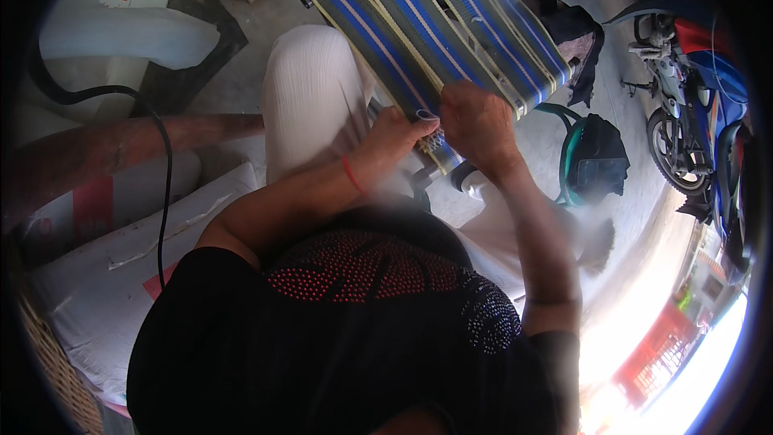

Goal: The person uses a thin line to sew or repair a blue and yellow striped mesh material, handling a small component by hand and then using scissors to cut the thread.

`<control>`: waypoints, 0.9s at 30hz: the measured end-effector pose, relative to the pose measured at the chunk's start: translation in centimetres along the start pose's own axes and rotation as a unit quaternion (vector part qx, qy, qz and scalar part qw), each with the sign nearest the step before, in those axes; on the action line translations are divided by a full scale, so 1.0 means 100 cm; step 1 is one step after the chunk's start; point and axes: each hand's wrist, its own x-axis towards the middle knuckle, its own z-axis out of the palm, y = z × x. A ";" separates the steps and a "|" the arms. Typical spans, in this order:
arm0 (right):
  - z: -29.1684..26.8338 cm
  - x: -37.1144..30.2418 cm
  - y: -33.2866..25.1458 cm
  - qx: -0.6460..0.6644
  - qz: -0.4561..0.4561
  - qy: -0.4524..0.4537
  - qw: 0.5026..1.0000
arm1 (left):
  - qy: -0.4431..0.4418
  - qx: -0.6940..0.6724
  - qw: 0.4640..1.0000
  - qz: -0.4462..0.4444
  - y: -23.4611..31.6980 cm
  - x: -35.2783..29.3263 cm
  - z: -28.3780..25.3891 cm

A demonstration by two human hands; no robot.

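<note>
Presently both hands, left hand (396, 138) and right hand (475, 122), pinch the striped webbing (435, 24)'s frayed edge; tension should stay even.

The person wears a black top (346, 354) with short sleeves, so both arms are bare from the shoulders down to the hands. The front of the top, below the hands, has lots of tiny shiny dots (354, 270) on it. Most dots are red and sit in curvy rows. On the side under the right hand (477, 122), the dots look pale and silvery. A thin red band (352, 174) goes around the wrist just behind the left hand (392, 141). The legs are in light, whitish trousers (310, 97) with fine lines running down them.
</note>
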 end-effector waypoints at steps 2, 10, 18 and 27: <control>0.005 0.010 0.005 -0.043 -0.040 0.020 0.998 | -0.010 -0.043 0.999 0.013 -0.003 0.000 0.000; -0.006 0.048 0.005 0.383 0.110 -0.033 0.917 | -0.025 -0.078 0.996 0.018 0.001 -0.001 0.000; -0.018 0.079 -0.002 0.424 0.131 -0.103 0.890 | -0.021 -0.066 0.997 -0.017 0.011 -0.005 0.003; -0.012 0.104 -0.011 0.411 0.078 -0.028 0.908 | -0.054 -0.072 0.995 -0.054 0.019 -0.008 0.004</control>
